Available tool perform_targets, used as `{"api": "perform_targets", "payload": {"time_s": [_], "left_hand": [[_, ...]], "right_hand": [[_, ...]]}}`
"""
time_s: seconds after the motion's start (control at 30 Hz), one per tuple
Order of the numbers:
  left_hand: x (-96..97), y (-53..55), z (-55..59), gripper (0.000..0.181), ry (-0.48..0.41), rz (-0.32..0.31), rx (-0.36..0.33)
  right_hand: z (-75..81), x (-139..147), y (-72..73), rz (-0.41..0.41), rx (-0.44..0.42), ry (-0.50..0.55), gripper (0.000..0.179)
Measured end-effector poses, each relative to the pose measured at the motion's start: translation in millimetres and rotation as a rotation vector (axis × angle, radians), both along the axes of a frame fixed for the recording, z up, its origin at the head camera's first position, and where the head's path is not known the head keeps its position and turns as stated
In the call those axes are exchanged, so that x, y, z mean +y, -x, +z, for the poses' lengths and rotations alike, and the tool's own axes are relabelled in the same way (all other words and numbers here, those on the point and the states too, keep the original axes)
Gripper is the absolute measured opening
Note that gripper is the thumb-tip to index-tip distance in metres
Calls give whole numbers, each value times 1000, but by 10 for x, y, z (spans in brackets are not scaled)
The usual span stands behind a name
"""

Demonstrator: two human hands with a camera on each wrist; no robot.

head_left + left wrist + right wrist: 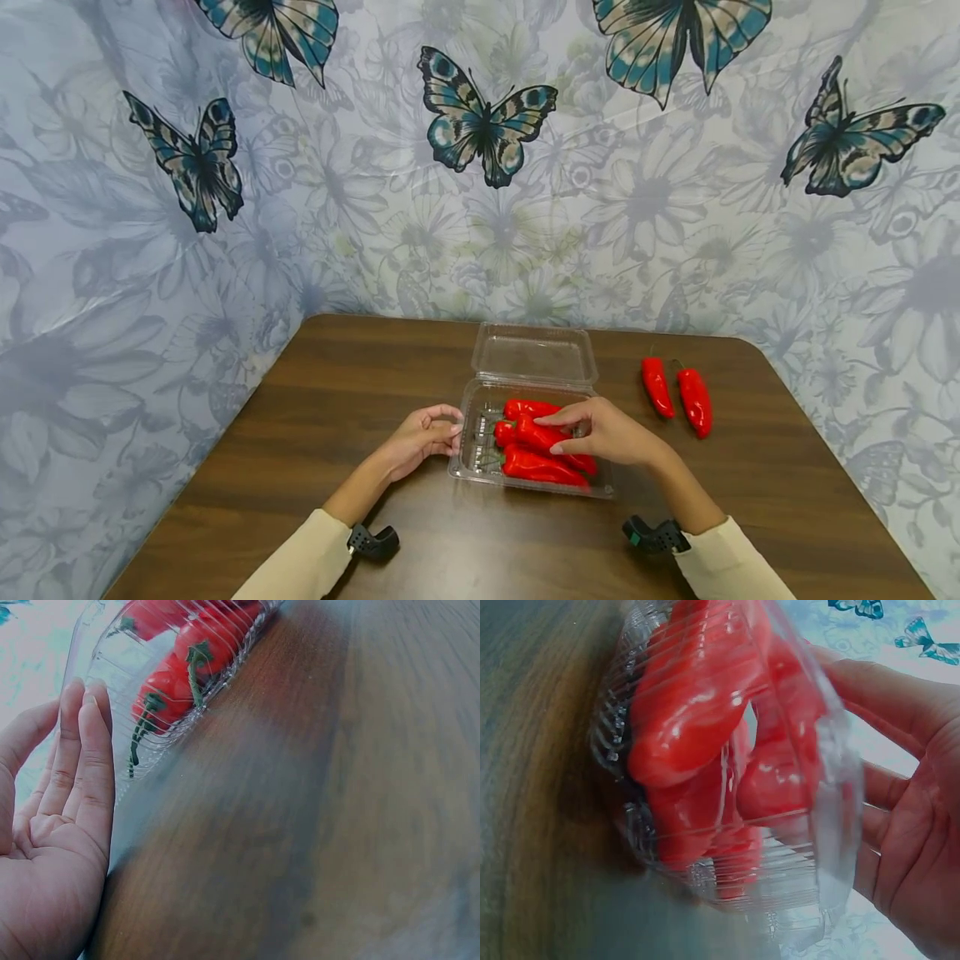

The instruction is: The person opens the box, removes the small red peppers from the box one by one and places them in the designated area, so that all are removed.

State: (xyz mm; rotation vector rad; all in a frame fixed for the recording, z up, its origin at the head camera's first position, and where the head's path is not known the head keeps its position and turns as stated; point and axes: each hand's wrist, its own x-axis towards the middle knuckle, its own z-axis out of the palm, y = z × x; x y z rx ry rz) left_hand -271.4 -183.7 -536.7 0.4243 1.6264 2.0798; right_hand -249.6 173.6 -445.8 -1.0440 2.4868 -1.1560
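A clear plastic clamshell container point(474, 462) lies open on the table, its lid point(534, 353) folded back. Several glossy red peppers with green stems fill its right part, among them a front pepper point(542, 467). At the container's left rim is my left hand point(420, 440), pinching the edge between thumb and fingertips. My right hand point(611, 429) reaches over the right side, thumb and fingers around an upper red pepper point(534, 434). In the right wrist view, the container wall partly covers the right hand's fingertips and the peppers point(682, 712).
Two more red peppers lie apart on the right of the table, a shorter one point(657, 387) and a longer one point(695, 402). The brown wooden table point(360, 367) ends at a butterfly-patterned cloth point(420, 250) behind it. A black band point(372, 542) is on the left wrist.
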Motion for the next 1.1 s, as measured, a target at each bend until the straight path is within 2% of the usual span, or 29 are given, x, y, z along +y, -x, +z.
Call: {"api": "perform_targets", "payload": {"time_s": [0.2, 0.43, 0.7, 1.1], "left_hand": [[6, -3, 5, 16, 5, -10, -8], [23, 19, 3, 16, 2, 2, -1], [9, -1, -2, 16, 10, 4, -16], [12, -8, 36, 16, 15, 0, -4]], "right_hand": [[44, 19, -11, -15, 5, 31, 42], [154, 75, -29, -101, -48, 62, 42], [187, 141, -99, -128, -73, 121, 45], [327, 526, -281, -300, -27, 184, 47]]}}
